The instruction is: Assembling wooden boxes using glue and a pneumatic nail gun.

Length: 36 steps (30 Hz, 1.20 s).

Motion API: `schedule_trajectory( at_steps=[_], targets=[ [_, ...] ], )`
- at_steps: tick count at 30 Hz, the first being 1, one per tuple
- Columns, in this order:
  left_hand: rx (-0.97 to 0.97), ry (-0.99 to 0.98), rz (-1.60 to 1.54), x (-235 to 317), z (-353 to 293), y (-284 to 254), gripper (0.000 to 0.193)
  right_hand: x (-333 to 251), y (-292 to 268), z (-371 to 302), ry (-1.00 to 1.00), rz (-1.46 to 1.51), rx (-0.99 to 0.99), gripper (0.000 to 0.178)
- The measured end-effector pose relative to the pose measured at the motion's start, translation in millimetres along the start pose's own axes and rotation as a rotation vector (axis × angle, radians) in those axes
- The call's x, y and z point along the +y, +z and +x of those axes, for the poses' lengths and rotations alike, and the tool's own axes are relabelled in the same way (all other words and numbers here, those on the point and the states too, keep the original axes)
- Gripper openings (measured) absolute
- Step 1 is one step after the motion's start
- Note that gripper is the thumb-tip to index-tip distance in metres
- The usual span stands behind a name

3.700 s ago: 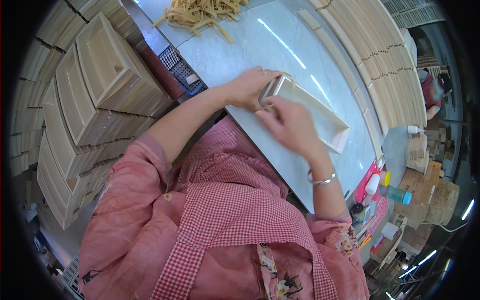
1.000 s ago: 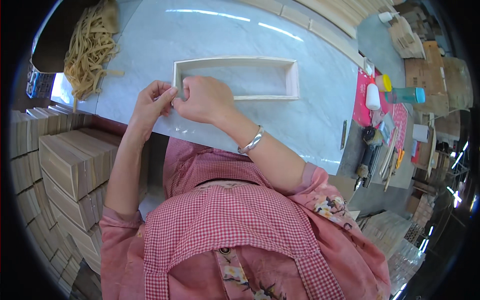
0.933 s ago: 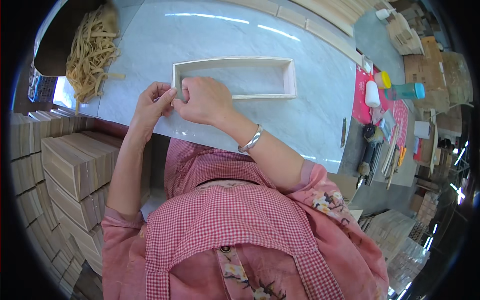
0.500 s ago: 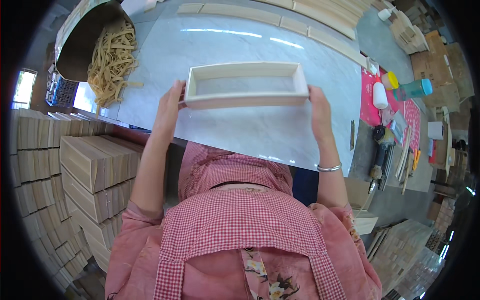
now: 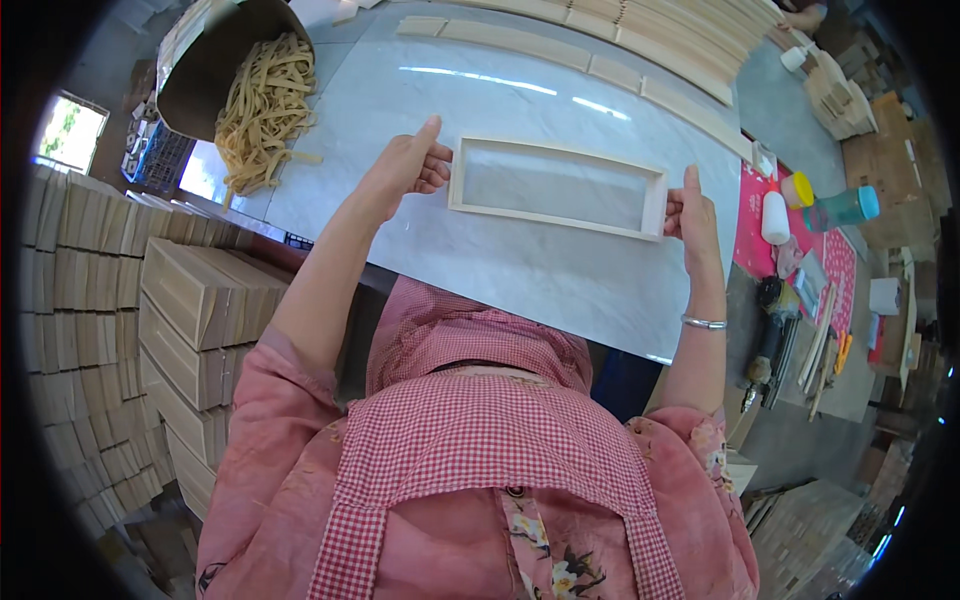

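A shallow rectangular frame of pale wood (image 5: 555, 228), open through its middle, lies slightly aslant on the white marble-patterned tabletop (image 5: 480, 270). Just off its left end is my left hand (image 5: 408, 170), thumb raised and fingers loosely bent, with a small gap to the wood. My right hand (image 5: 693, 222) stands at the frame's right end, thumb up and apart, fingertips at or touching the end piece. Neither hand is closed around anything.
Thin wooden strips (image 5: 510, 40) line the table's far side, beside stacked slats (image 5: 660, 35). Yellowish bands (image 5: 265, 110) spill from a container at left. Glue bottle (image 5: 774, 218), teal-lidded jar (image 5: 840, 208) and power tool (image 5: 768, 330) stand right. Wooden boxes (image 5: 190, 290) are stacked left.
The frame has gone from raised and tilted between my hands to lying flat, turned slightly, its right end nearer me. My left hand has come off it; my right grip has loosened.
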<state>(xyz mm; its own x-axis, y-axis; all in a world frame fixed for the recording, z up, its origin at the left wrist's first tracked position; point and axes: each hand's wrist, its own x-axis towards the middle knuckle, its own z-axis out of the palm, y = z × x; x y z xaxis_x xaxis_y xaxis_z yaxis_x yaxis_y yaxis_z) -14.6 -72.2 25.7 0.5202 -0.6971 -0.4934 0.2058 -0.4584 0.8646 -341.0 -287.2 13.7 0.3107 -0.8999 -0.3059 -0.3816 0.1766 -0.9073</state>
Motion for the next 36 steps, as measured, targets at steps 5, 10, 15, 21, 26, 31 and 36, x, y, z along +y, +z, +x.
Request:
schedule_trajectory(
  at_steps=[5,10,15,21,26,31,36],
  targets=[
    [0.018,0.058,0.023,8,-4,5,0.061,-1,0,4,-0.036,0.015,0.043,0.079],
    [0.042,0.212,-0.026,2,-17,17,0.055,11,-3,-2,-0.261,0.183,0.043,0.063],
    [0.072,0.174,0.017,-46,-51,17,0.051,48,-23,-13,-0.424,0.036,-0.126,0.032],
    [0.309,0.184,-0.123,-69,-67,3,0.033,58,-134,72,-0.619,-0.663,0.68,0.046],
    [0.339,0.286,-0.183,-86,-61,-16,0.041,55,-195,123,0.141,-0.999,0.662,0.055],
    [0.324,0.274,-0.101,-89,-66,-12,0.046,70,-201,121,-0.032,-0.888,0.724,0.065],
    [0.373,0.239,-0.24,-80,-73,-6,0.047,41,-218,102,-0.434,-0.515,0.932,0.056]
  ],
)
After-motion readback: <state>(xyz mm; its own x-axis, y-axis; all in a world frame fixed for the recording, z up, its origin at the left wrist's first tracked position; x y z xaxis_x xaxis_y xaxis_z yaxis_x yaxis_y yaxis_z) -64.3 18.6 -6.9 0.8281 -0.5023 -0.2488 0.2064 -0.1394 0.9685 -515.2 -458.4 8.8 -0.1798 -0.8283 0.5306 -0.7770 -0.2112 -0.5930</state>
